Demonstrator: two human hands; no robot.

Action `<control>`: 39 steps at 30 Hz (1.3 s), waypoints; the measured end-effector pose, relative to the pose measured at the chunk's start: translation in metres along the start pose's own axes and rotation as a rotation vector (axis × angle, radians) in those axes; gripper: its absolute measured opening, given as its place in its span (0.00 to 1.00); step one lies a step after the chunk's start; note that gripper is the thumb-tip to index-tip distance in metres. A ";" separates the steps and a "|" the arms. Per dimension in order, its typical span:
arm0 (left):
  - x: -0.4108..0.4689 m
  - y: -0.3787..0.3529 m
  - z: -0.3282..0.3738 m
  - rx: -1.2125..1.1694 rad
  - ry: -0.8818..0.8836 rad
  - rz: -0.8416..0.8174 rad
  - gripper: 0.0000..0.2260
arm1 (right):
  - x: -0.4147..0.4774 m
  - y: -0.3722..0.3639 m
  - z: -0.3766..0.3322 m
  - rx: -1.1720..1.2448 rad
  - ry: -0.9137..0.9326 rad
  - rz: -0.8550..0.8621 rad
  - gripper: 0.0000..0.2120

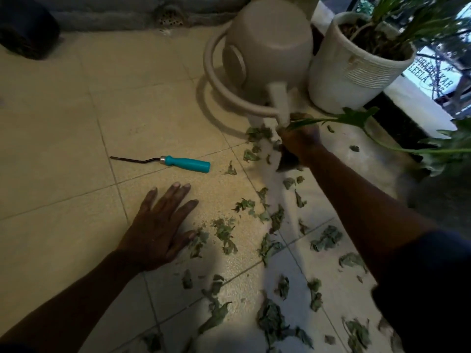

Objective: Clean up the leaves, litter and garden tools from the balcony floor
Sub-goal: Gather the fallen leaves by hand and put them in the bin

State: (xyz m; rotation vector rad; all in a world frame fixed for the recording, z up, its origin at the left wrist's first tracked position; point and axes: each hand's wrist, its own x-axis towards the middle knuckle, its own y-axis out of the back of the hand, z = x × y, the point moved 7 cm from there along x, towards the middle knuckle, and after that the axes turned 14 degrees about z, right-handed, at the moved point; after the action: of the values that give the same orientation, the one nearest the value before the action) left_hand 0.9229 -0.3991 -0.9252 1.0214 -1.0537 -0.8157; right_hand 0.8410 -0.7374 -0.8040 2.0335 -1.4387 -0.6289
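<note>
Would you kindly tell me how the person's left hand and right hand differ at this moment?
The left hand lies flat on the floor tile, fingers spread; the right hand is curled. The left hand holds nothing, while the right hand appears to grip the watering can by its handle. The left hand is sharp; the right hand is blurred and reaches farther. Both are beside scattered leaves.

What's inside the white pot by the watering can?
The white pot holds dark soil and a green leafy plant. Anything below the soil is hidden.
</note>
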 end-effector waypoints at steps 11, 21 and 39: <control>-0.001 -0.006 -0.011 0.019 0.064 0.002 0.33 | 0.040 -0.119 -0.059 -0.037 0.031 -0.220 0.21; -0.003 -0.009 -0.014 -0.047 0.154 -0.046 0.36 | 0.007 -0.081 -0.021 0.037 0.177 0.041 0.25; -0.093 0.021 0.089 -0.057 0.905 0.214 0.34 | -0.197 0.066 0.205 -0.436 0.275 0.357 0.29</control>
State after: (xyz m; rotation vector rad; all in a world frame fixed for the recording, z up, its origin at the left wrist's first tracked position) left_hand 0.8113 -0.3314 -0.9194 1.0442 -0.3432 -0.1463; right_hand 0.5990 -0.6037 -0.8980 1.4212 -1.3186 -0.4417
